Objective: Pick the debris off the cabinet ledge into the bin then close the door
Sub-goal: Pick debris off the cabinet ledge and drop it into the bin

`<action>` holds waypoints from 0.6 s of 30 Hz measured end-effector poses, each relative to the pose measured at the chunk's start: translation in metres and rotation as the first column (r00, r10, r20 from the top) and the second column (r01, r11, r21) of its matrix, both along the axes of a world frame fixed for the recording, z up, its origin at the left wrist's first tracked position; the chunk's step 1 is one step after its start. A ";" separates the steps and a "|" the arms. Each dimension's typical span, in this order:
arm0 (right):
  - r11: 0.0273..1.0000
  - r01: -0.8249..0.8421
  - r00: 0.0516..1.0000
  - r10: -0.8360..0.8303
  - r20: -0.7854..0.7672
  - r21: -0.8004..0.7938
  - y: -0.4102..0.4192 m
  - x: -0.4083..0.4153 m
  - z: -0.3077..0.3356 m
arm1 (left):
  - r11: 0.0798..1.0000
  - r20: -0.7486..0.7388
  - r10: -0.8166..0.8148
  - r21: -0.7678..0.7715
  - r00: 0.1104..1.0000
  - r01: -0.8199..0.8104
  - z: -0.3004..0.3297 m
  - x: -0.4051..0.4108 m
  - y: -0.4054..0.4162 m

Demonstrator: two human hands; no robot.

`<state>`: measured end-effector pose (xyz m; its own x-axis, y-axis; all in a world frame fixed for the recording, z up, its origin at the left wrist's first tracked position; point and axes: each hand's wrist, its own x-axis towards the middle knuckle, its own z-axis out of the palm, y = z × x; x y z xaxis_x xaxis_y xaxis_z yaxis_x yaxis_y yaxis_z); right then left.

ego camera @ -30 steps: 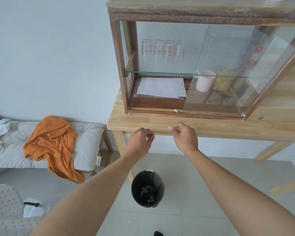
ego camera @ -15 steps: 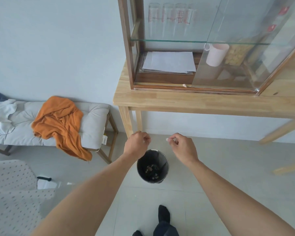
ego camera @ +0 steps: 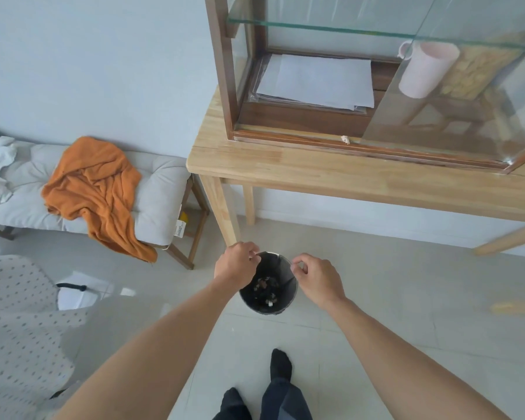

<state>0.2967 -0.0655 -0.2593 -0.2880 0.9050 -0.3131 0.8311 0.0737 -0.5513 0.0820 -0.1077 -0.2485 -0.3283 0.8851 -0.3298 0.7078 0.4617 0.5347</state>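
A black bin (ego camera: 281, 271) stands on the floor below the table, with dark and pale scraps at its bottom. My left hand (ego camera: 235, 263) hovers over the bin's left rim with its fingers curled shut; anything inside them is hidden. My right hand (ego camera: 314, 277) is over the right rim, thumb and forefinger pinched on a small pale piece of debris (ego camera: 293, 262). Another pale crumb of debris (ego camera: 345, 140) lies on the cabinet ledge (ego camera: 285, 135), at the edge of the sliding glass door (ego camera: 455, 101). The cabinet's left half is uncovered.
The cabinet sits on a light wooden table (ego camera: 315, 174), whose leg (ego camera: 222, 210) stands just behind the bin. Inside are papers (ego camera: 315, 80) and a pink mug (ego camera: 422, 71). A bench with an orange cloth (ego camera: 94, 189) is at the left. My legs (ego camera: 273, 389) stand below the bin.
Both hands have dropped from table-edge height to just over the bin, and my view has tilted down. The right hand has kept its pinch throughout.
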 end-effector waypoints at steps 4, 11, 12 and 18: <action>1.000 -0.001 1.000 0.001 -0.002 0.005 0.013 0.004 -0.003 | 0.999 0.011 0.027 -0.021 1.000 -0.026 -0.006 -0.002 0.005; 0.997 0.055 0.998 -0.053 -0.043 0.051 0.022 0.006 0.007 | 0.999 0.016 0.023 -0.044 1.000 -0.022 0.004 -0.006 0.004; 0.996 0.063 0.997 -0.060 -0.050 0.059 0.022 0.006 0.011 | 0.999 0.018 0.015 -0.039 1.000 -0.014 0.007 -0.007 0.004; 0.988 0.108 0.992 -0.099 -0.084 0.110 0.022 0.008 0.047 | 0.998 0.007 -0.044 0.037 0.999 0.044 0.042 -0.013 0.002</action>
<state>0.3052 -0.0438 -0.2128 -0.2106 0.9597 -0.1862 0.7925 0.0561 -0.6073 0.0686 -0.1052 -0.2065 -0.2863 0.9103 -0.2989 0.7224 0.4100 0.5568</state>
